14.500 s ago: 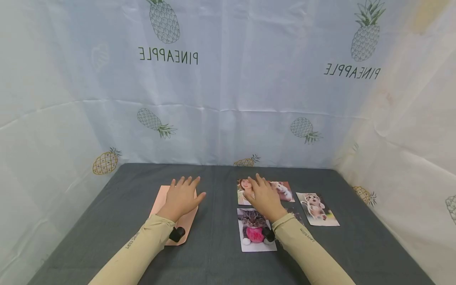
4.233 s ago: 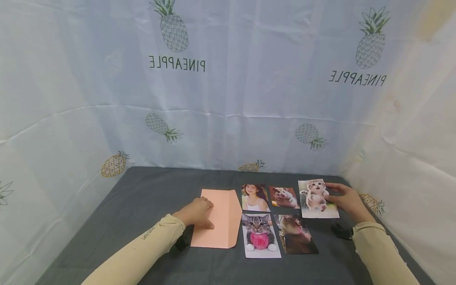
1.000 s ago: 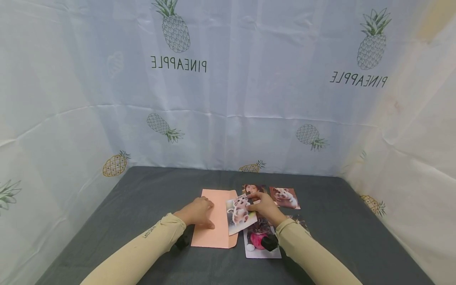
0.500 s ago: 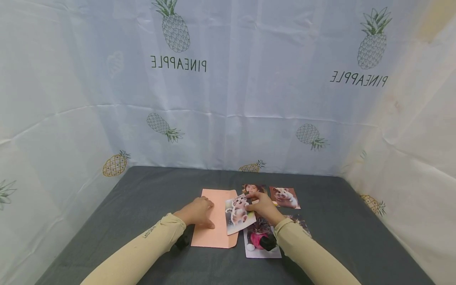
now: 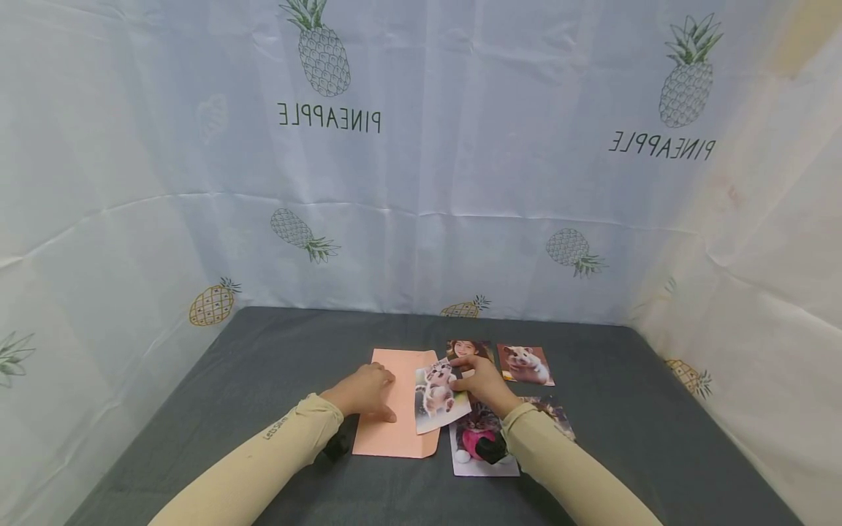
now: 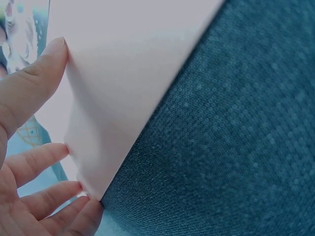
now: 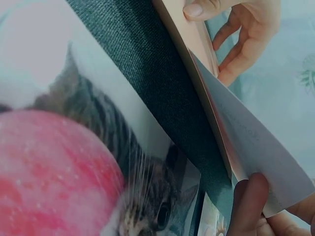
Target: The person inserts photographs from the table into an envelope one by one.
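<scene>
A pale orange envelope (image 5: 395, 442) lies on the dark table, its flap side to the right. My left hand (image 5: 365, 392) rests on it; in the left wrist view the thumb and spread fingertips press its paper (image 6: 133, 64). Between thumb and fingers my right hand (image 5: 487, 383) pinches a kitten photo (image 5: 437, 405) by its right edge. That photo is tilted over the envelope's right side. Its pale back (image 7: 261, 147) faces the right wrist camera, with its far corner at the envelope's edge. Whether any of it is inside, I cannot tell.
Photos lie to the right: a person's portrait (image 5: 468, 349) partly behind my right hand, a hamster (image 5: 526, 365), a tabby cat with a pink ball (image 5: 463, 456), and a darker one (image 5: 555, 413) partly under my right sleeve. A pineapple-print curtain (image 5: 421, 256) stands behind the table.
Earlier my right hand took the kitten photo from the far right and carried it left to the envelope, which had been turned and moved right. Lately the photo has shifted slightly left; my left hand stays put.
</scene>
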Action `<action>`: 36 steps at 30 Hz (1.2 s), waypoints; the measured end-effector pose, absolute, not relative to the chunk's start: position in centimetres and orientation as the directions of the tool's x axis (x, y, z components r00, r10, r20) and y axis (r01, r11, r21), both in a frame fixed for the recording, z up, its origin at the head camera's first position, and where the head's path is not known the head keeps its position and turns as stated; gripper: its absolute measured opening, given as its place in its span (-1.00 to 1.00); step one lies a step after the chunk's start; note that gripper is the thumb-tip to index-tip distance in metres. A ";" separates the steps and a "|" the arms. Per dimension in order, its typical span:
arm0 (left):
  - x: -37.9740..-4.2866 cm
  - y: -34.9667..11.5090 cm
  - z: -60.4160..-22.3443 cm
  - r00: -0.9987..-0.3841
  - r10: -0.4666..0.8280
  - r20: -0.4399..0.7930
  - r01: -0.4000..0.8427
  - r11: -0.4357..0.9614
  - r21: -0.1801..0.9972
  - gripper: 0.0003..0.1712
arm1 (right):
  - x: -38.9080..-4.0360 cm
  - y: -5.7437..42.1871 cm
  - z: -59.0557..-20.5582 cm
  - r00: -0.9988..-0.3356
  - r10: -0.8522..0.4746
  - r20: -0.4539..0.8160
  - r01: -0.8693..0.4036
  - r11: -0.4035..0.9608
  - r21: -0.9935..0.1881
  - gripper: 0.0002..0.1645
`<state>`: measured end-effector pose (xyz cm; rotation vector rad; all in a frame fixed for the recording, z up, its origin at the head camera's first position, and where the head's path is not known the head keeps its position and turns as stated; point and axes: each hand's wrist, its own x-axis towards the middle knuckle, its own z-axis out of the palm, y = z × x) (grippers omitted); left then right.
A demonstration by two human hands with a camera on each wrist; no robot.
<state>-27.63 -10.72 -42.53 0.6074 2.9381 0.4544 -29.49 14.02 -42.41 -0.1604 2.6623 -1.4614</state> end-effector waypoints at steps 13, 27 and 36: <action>-27.7 -10.8 -42.6 -0.910 0.413 -0.027 0.386 0.869 0.309 -0.20 | -29.3 13.5 -43.0 -0.989 -0.134 -0.056 -0.022 0.519 -0.854 -0.51; -27.7 -10.8 -42.5 -0.903 0.430 -0.019 0.406 0.865 0.296 -0.22 | -28.7 14.7 -43.1 -0.987 -0.138 -0.078 0.016 0.406 -0.914 -0.69; -27.6 -10.7 -42.3 -0.906 0.423 -0.029 0.395 0.868 0.301 -0.22 | -28.6 15.0 -43.1 -0.989 -0.135 -0.065 0.007 0.391 -0.920 -0.67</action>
